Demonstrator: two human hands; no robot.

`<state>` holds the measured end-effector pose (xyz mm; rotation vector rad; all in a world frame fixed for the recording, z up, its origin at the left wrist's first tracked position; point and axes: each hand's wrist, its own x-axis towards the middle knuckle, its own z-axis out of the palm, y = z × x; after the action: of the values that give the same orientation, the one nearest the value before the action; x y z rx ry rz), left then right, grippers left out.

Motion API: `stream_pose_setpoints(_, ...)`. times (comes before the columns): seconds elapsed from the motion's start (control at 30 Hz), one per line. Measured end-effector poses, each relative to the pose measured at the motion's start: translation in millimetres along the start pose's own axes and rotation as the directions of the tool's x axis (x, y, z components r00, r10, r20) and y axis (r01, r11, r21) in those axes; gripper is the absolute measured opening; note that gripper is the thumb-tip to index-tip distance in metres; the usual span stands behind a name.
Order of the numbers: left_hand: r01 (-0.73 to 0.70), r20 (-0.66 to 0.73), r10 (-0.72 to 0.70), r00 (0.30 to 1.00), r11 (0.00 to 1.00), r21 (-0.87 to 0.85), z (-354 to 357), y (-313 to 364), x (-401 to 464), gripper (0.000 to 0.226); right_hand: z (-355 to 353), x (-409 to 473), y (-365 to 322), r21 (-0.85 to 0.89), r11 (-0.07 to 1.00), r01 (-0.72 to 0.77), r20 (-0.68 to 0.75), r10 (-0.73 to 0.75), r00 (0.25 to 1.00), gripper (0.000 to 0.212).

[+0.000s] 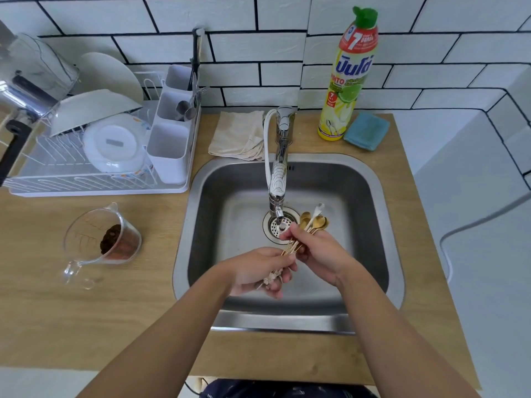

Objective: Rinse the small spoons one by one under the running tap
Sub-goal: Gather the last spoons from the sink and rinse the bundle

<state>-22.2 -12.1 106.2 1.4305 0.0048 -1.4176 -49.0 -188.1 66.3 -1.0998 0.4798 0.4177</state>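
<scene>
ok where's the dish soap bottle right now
The dish soap bottle stands upright on the wooden counter behind the sink, right of the tap, beside a blue cloth.

Fingers of both hands hide the gold spoons' (313, 222) thin handles mid-length, while the dish rack (86, 179) runs off the left edge.

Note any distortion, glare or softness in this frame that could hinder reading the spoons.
Head view: wide-angle bending curves the tile lines and counter edges; glare streaks the tap; the spoons look soft and overlap in a bundle between the left hand and right hand, so counting them is unreliable.
</scene>
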Motion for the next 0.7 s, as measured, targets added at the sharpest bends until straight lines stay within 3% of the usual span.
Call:
stream_pose_setpoints(0.13,0.013,-0.156,0.004,0.988,0.995,0.103,0,-2,4,0.04,-6,-6,-2,0.029,0.995,0.09,-0.106,-0.087,0.991,0.033)
stream_pose_setpoints(0.33,-0.077,-0.123,0.082,0.989,0.996,0.052,7,4,11,0.04,-1,-16,1,-0.039,0.975,0.219,-0.174,-0.223,0.959,0.042)
stream_pose_setpoints(0.4,-0.065,-0.196,0.054,0.979,0.997,-0.048,7,3,9,0.061,-4,-20,-4,-0.02,0.963,0.27,-0.215,-0.268,0.939,0.041)
stream_pose_setpoints(0.5,-0.175,-0.438,-0.027,0.899,0.893,-0.414,5,-1,15,0.096,-7,-24,-6,-0.006,0.94,0.341,-0.295,-0.327,0.898,0.04)
stream_pose_setpoints(0.6,-0.372,-0.54,-0.019,0.841,0.704,-0.605,14,5,27,0.102,12,-22,9,-0.078,0.941,0.328,-0.288,-0.337,0.896,0.036)
stream_pose_setpoints(0.7,-0.441,-0.616,-0.01,0.788,0.689,-0.576,28,13,34,0.098,32,-21,26,-0.109,0.95,0.293,-0.297,-0.312,0.902,0.033)
